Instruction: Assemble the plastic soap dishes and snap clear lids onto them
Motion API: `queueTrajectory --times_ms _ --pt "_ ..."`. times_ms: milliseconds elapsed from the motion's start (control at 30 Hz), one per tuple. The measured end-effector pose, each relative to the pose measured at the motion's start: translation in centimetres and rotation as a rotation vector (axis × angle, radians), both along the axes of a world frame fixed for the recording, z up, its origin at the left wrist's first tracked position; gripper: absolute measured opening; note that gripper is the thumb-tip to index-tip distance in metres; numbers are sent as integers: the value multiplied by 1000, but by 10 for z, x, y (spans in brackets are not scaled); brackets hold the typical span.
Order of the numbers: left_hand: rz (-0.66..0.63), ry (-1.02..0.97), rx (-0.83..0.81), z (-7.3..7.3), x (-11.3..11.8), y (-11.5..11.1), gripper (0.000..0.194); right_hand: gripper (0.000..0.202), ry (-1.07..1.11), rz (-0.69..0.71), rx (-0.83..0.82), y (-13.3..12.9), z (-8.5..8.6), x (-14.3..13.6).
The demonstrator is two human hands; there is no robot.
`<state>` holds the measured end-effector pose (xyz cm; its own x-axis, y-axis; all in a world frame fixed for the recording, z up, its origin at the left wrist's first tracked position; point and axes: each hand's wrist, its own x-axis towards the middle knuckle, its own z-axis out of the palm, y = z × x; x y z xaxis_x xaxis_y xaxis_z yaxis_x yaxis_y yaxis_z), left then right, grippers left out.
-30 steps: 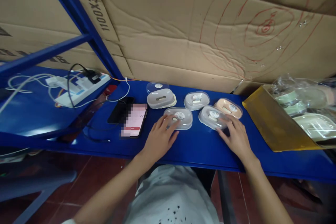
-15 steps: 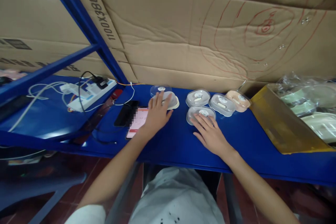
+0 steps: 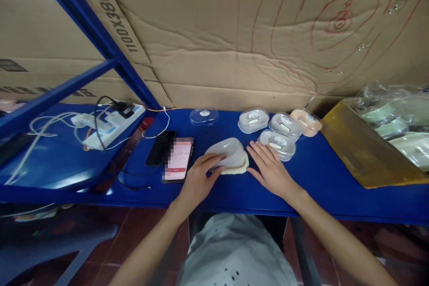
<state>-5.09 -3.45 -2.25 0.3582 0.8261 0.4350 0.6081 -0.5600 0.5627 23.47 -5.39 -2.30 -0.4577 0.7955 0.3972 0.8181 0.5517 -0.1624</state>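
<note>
My left hand [image 3: 201,178] grips the left edge of a greyish translucent dish [image 3: 231,149], thumb near the front edge and fingers over its rim. The dish sits tilted on a cream-coloured base [image 3: 243,167] on the blue table. Just right of it, my right hand [image 3: 270,167] lies with fingers spread, holding nothing, its fingertips close to a lidded grey dish [image 3: 281,148]. Behind stand two more lidded grey dishes [image 3: 254,119] and a peach one [image 3: 305,124]. A clear lid with a round label [image 3: 203,117] lies at the back.
On the left are a phone with a lit pink screen [image 3: 181,158], a dark phone [image 3: 157,148] and a white power strip [image 3: 115,126] with cables. At the right, a yellow-brown box [image 3: 351,152] holds wrapped dishes. Cardboard [image 3: 201,31] stands behind the table.
My left hand has brought the grey dish and cream base nearer the table's front. The lidded grey dish by my right hand has moved right and slightly back, against the others.
</note>
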Motion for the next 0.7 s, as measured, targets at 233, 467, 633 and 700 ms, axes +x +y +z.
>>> queueTrajectory --times_ms 233,467,633,700 --pt "137 -70 106 14 -9 -16 30 37 -14 187 -68 -22 -9 -17" --pt "-3 104 101 -1 -21 -71 31 23 178 -89 -61 -45 -18 25" --pt "105 38 166 -5 -7 -72 34 27 217 29 -147 -53 -19 17" --pt "104 78 208 -3 7 -63 33 33 240 13 -154 -56 -21 10"
